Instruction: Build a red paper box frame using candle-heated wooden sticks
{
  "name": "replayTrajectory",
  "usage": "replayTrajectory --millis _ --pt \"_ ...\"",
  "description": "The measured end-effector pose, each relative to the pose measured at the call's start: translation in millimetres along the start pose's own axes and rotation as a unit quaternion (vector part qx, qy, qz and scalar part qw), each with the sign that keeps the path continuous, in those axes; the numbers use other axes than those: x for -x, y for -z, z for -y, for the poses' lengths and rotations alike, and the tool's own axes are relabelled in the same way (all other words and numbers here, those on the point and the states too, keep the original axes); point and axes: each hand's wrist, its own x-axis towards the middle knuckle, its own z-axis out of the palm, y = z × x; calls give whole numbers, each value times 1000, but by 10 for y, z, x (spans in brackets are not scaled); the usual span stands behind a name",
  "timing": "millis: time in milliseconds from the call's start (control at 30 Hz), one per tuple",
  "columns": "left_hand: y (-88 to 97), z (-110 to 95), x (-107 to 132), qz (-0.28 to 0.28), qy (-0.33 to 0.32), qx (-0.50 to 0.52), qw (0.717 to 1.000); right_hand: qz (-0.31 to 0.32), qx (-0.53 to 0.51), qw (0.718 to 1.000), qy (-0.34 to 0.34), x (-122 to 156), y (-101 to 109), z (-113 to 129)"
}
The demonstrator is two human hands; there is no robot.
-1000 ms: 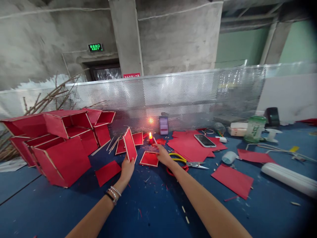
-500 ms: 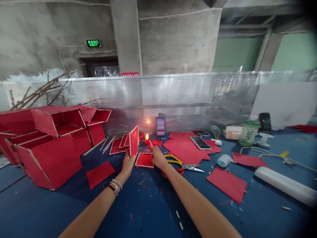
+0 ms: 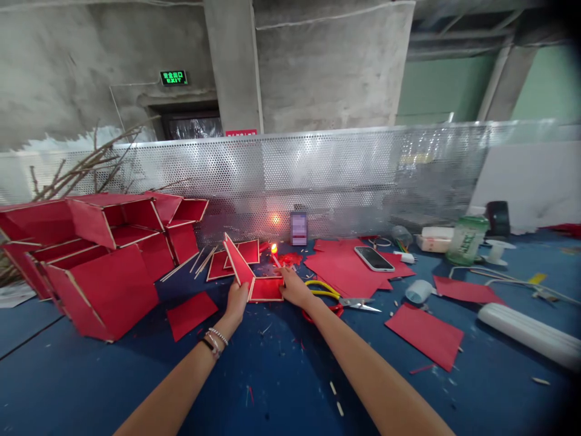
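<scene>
My left hand (image 3: 237,301) grips a red panel (image 3: 236,259) edged with pale sticks and holds it tilted up to the left. Its lower edge meets the left side of a second red panel (image 3: 267,289), which lies flat on the table. My right hand (image 3: 294,287) is closed at that flat panel's right end. From its fingers a thin whitish stick (image 3: 276,261) points up toward a lit red candle (image 3: 274,250); the fingertips are partly hidden. More framed red panels (image 3: 221,266) lie behind my left hand.
Red box-like structures (image 3: 106,290) stand at left. Scissors (image 3: 342,300) with yellow and red handles lie right of my right hand. Beyond are red sheets (image 3: 345,263), a phone (image 3: 374,259), a green bottle (image 3: 467,239) and a white power strip (image 3: 529,333). A perforated metal screen (image 3: 327,175) runs behind.
The panel in my left hand went from nearly upright to leaning left, its lower edge now against the flat panel. My right hand stays by the flat panel. The view shifted slightly.
</scene>
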Motion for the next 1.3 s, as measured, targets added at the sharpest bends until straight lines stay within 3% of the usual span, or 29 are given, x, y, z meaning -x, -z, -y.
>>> replayTrajectory --millis 267,400,600,733,1067,1300 --pt "-57 -93 67 44 14 30 999 4 -7 1000 5 -14 -32 -31" --pt "-67 -118 94 66 8 7 998 -25 22 999 -7 -22 -31 -25" --pt "-70 -120 105 53 29 22 998 -58 88 991 -88 -46 -1 -27" --pt "-82 -92 87 47 43 53 997 -57 71 987 -131 -40 21 -29" --pt "-94 -46 33 49 49 55 996 -15 22 999 -24 -12 12 -24" --pt "-99 -45 31 36 56 49 997 -2 125 992 -18 17 73 115"
